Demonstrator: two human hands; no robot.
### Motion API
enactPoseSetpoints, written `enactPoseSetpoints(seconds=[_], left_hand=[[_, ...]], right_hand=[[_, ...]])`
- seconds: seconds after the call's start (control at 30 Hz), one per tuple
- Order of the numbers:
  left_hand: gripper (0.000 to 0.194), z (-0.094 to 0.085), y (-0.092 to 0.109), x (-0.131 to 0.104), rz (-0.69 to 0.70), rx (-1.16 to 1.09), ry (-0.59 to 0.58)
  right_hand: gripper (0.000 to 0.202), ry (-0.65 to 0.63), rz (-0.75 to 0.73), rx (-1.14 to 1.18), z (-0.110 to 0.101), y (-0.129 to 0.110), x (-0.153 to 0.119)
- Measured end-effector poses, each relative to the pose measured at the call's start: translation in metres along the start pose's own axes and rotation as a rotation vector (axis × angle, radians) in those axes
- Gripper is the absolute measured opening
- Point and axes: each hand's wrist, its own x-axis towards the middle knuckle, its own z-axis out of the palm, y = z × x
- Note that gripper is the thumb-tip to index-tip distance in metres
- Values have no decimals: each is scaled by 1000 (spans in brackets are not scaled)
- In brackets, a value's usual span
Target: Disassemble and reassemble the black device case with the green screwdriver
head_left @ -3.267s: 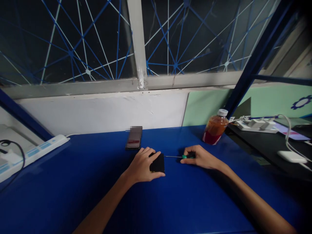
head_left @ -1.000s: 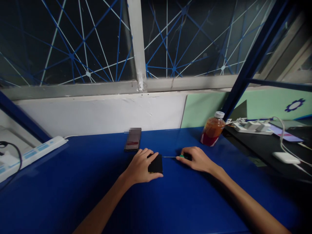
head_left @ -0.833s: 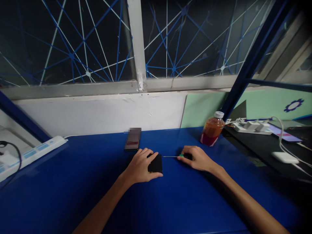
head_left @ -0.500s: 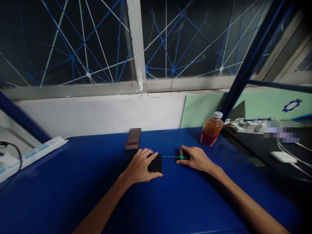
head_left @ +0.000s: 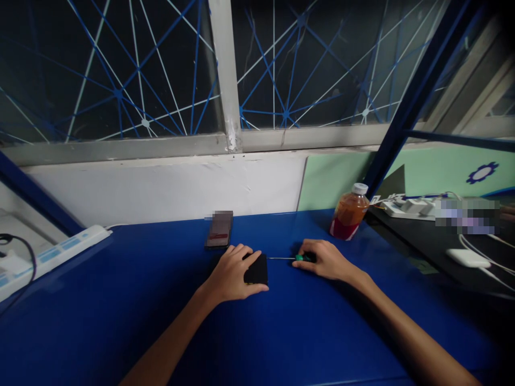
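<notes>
A flat black box-like object [head_left: 257, 269] lies on the blue table, with a bit of yellow along its near edge. My left hand [head_left: 235, 272] is closed around it, thumb on the near side and fingers over the top and far side; much of the object is hidden beneath the palm. To the right, my right hand [head_left: 322, 260] grips a screwdriver [head_left: 298, 258] by its green and dark handle. Its thin metal shaft points left, level with the table, and the tip meets the object's right side near the far corner.
Behind my left hand lies a phone [head_left: 219, 230]. An orange drink bottle [head_left: 349, 212] stands beyond my right hand. A white power strip [head_left: 60, 254] is at the left, and a black surface at the right carries another power strip, cables and a white charger [head_left: 468, 258].
The fingers of my right hand have shifted slightly around the screwdriver handle. My left hand and the black object stay in place.
</notes>
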Motion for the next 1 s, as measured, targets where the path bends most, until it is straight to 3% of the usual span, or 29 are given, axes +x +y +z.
enactPoseSetpoints(seconds=[0.27,0.73,1.0], left_hand=[[73,-1,0,1,-8,14,-16],[72,-1,0,0,-5,6,-7],[72,0,1,1,-5,4,-13]], right_hand=[[32,-8,66,18,4,-4,0],[36,10,6,3,2,1,0],[34,-16,64,-3,5,-2,0]])
